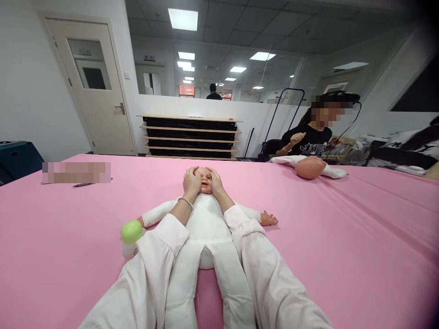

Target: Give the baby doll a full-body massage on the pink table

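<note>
The baby doll [206,226] lies on its back in the middle of the pink table [343,242], head toward 12 o'clock, where the left hand [191,181] and right hand [215,180] cup its face from both sides, fingers curled around the head and grasping it. Bare cloth runs wide at 3 o'clock, while a green-capped bottle [131,235] stands at 9 o'clock beside the doll's arm, and the far edge lies past a second doll [310,167] at 2 o'clock. The white print on the co-worker's black shirt [310,142] is too small to read.
</note>
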The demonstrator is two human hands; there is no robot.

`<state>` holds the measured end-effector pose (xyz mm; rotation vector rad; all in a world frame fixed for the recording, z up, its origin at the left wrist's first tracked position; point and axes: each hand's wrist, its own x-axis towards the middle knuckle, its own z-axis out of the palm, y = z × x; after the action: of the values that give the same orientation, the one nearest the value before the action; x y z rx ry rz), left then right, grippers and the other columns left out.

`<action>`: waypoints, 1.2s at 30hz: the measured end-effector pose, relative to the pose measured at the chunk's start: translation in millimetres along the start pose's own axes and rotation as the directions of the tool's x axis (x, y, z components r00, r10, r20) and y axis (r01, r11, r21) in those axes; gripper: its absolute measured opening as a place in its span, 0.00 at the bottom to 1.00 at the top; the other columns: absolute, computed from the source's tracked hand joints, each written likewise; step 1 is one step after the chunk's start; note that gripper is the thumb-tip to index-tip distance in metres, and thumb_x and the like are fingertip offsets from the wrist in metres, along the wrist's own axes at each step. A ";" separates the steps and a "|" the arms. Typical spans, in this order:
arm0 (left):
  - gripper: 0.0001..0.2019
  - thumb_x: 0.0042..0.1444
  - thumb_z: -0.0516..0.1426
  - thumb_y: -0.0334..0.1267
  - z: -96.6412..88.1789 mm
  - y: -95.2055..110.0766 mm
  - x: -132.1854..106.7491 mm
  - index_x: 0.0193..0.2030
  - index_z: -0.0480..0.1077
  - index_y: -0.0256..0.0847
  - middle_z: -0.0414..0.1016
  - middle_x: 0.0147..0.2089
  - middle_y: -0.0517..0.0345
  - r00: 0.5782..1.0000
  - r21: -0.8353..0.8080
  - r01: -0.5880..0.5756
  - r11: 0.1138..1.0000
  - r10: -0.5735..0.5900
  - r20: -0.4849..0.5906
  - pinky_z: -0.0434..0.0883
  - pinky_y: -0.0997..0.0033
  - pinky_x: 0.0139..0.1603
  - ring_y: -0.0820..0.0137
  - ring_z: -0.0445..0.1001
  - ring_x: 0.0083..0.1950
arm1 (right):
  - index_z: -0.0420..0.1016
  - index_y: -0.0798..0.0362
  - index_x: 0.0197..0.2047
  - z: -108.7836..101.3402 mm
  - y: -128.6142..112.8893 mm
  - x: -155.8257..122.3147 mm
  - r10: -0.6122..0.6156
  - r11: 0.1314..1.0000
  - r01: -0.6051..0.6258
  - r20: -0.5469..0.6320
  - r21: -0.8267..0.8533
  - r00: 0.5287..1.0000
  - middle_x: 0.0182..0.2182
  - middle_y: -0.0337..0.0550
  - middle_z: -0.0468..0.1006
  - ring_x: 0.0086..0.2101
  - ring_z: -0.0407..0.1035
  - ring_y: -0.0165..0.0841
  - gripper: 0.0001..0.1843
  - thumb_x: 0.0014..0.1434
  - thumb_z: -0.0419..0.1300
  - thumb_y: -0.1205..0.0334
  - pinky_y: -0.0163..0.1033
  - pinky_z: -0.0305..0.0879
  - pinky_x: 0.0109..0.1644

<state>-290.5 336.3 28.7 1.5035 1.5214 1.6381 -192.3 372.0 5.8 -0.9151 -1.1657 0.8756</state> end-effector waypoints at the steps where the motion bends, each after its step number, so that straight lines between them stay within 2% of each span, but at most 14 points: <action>1: 0.15 0.53 0.45 0.31 0.1 -0.5 0.3 0.43 0.69 0.42 0.69 0.50 0.55 1.000 -0.007 0.006 1.000 -0.007 -0.003 0.62 0.68 0.54 0.68 0.65 0.53 | 0.71 0.52 0.37 -0.2 0.2 0.0 0.002 1.000 -0.002 -0.006 0.000 1.000 0.41 0.39 0.71 0.45 0.63 0.32 0.16 0.47 0.47 0.60 0.39 0.56 0.54; 4: 0.15 0.52 0.46 0.31 -0.1 -1.1 -0.1 0.43 0.69 0.42 0.70 0.49 0.55 1.000 -0.001 -0.010 1.000 0.010 -0.003 0.62 0.68 0.54 0.67 0.65 0.53 | 0.71 0.52 0.38 -2.0 -0.8 -2.7 -0.001 1.000 0.001 0.017 0.005 1.000 0.42 0.39 0.71 0.46 0.63 0.33 0.17 0.47 0.48 0.59 0.39 0.57 0.53; 8: 0.16 0.47 0.52 0.33 -0.9 -0.9 -1.8 0.44 0.68 0.41 0.69 0.49 0.55 0.997 0.053 -0.072 0.996 0.071 0.013 0.62 0.67 0.54 0.65 0.65 0.52 | 0.70 0.52 0.42 -5.1 -3.2 -7.7 -0.050 0.999 0.051 0.089 -0.013 0.995 0.44 0.40 0.70 0.47 0.61 0.35 0.19 0.44 0.55 0.58 0.39 0.56 0.54; 11: 0.16 0.46 0.53 0.35 -0.8 -1.2 -1.8 0.44 0.67 0.41 0.69 0.49 0.54 0.997 0.066 -0.077 0.995 0.077 0.010 0.63 0.66 0.53 0.64 0.65 0.52 | 0.69 0.52 0.42 -4.9 -3.5 -7.7 -0.071 0.997 0.074 0.093 -0.030 0.993 0.44 0.40 0.70 0.48 0.61 0.35 0.19 0.44 0.57 0.57 0.39 0.55 0.55; 14: 0.14 0.49 0.52 0.36 0.0 -2.0 -0.4 0.44 0.68 0.41 0.69 0.49 0.54 0.998 0.035 -0.063 0.997 0.063 0.006 0.63 0.66 0.54 0.65 0.65 0.52 | 0.70 0.52 0.40 -2.4 -2.9 -4.6 -0.042 0.999 0.044 0.061 -0.030 0.997 0.42 0.40 0.71 0.46 0.62 0.34 0.16 0.47 0.53 0.57 0.39 0.55 0.55; 17: 0.13 0.52 0.47 0.33 0.6 -2.4 1.0 0.43 0.68 0.42 0.70 0.49 0.54 1.000 -0.009 -0.022 1.000 0.022 -0.008 0.63 0.66 0.53 0.66 0.66 0.52 | 0.71 0.52 0.38 0.0 -3.1 -1.8 -0.007 0.999 0.008 0.013 -0.038 1.000 0.42 0.40 0.71 0.46 0.62 0.32 0.16 0.49 0.47 0.59 0.39 0.56 0.54; 20: 0.16 0.52 0.45 0.30 0.5 -1.8 0.7 0.43 0.69 0.42 0.70 0.49 0.55 1.000 -0.022 0.005 1.000 -0.006 -0.013 0.63 0.66 0.53 0.67 0.66 0.52 | 0.71 0.53 0.38 -0.1 -3.8 -2.3 0.002 0.999 -0.002 0.003 -0.036 1.000 0.42 0.40 0.71 0.46 0.62 0.33 0.17 0.48 0.46 0.60 0.39 0.56 0.54; 28: 0.15 0.46 0.54 0.35 -0.9 0.1 -3.0 0.44 0.67 0.43 0.69 0.48 0.55 0.996 0.078 -0.085 0.993 0.085 -0.001 0.62 0.66 0.54 0.65 0.65 0.52 | 0.69 0.52 0.41 -3.9 -5.3 -8.1 -0.050 0.998 0.052 0.087 -0.020 0.995 0.43 0.41 0.70 0.46 0.62 0.35 0.20 0.43 0.57 0.57 0.40 0.56 0.53; 32: 0.13 0.50 0.51 0.36 -0.7 0.4 -1.6 0.43 0.67 0.42 0.69 0.49 0.54 0.999 0.053 -0.053 0.997 0.053 0.005 0.62 0.66 0.54 0.66 0.65 0.52 | 0.69 0.53 0.38 -0.5 -7.7 -5.3 -0.013 1.000 0.014 0.049 -0.008 0.999 0.41 0.41 0.71 0.44 0.64 0.34 0.17 0.45 0.54 0.57 0.38 0.58 0.52; 36: 0.16 0.53 0.45 0.30 -0.5 0.7 -0.5 0.43 0.68 0.42 0.70 0.49 0.56 1.000 0.016 0.003 1.000 -0.003 -0.005 0.62 0.68 0.54 0.68 0.65 0.53 | 0.71 0.53 0.36 1.4 -7.6 -2.2 0.017 0.999 -0.017 -0.013 -0.033 1.000 0.40 0.40 0.72 0.44 0.64 0.32 0.16 0.47 0.47 0.60 0.38 0.57 0.52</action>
<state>-290.6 335.4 29.2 1.5064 1.5423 1.6324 -193.4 367.3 12.2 -0.9574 -1.1655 0.8652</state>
